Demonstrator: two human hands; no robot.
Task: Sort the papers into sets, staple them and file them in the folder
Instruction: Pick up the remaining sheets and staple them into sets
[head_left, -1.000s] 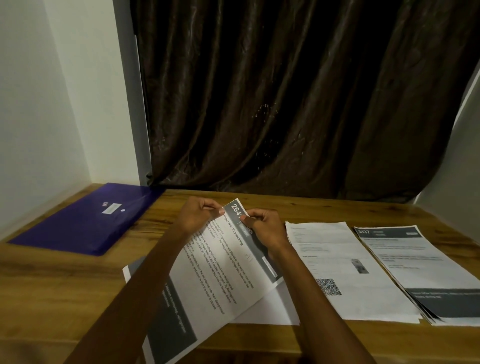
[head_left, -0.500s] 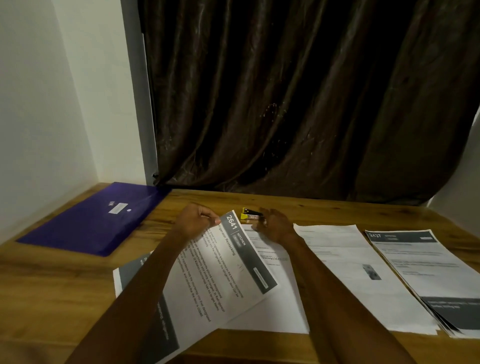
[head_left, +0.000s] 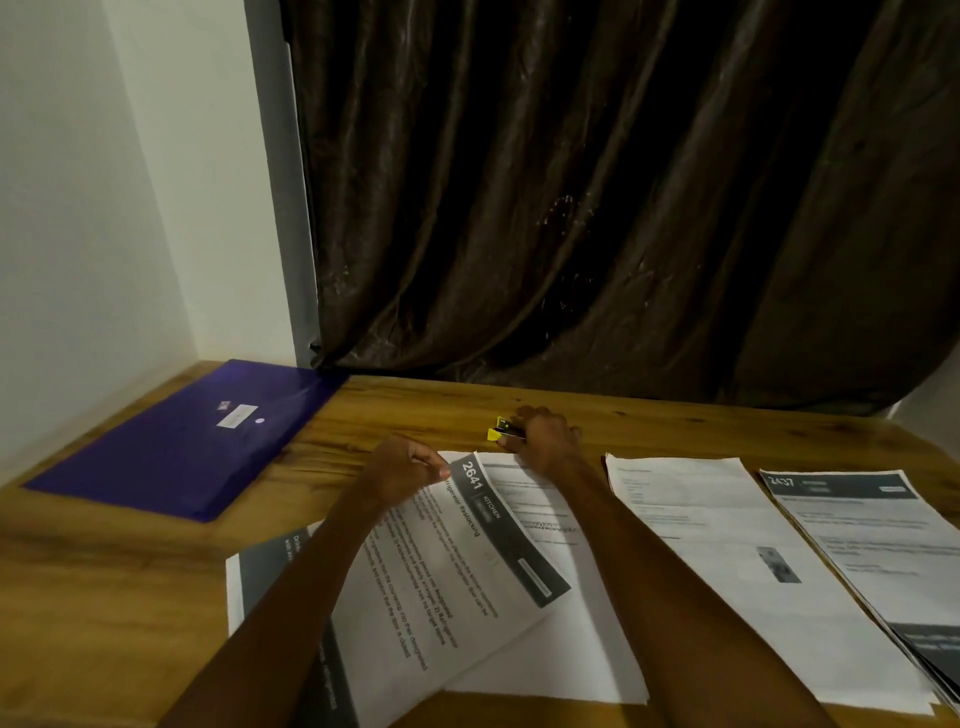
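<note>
My left hand (head_left: 400, 470) pinches the top corner of a paper set headed "2641" (head_left: 457, 566), lifted at an angle over other sheets. My right hand (head_left: 543, 439) grips a small yellow and black stapler (head_left: 500, 429) just above the table, beyond the papers. Flat under the held set lies a white sheet (head_left: 561, 639). A purple folder (head_left: 182, 441) is closed at the far left of the wooden table (head_left: 104, 597).
More papers lie to the right: a white sheet with a small picture (head_left: 737, 561) and a stack headed "2437" (head_left: 872, 540) at the table's right edge. A dark curtain (head_left: 597, 208) hangs behind the table; a white wall (head_left: 78, 208) stands at the left.
My right hand let go of the paper's corner, reached forward and took hold of the stapler. My left hand kept pinching the paper set.
</note>
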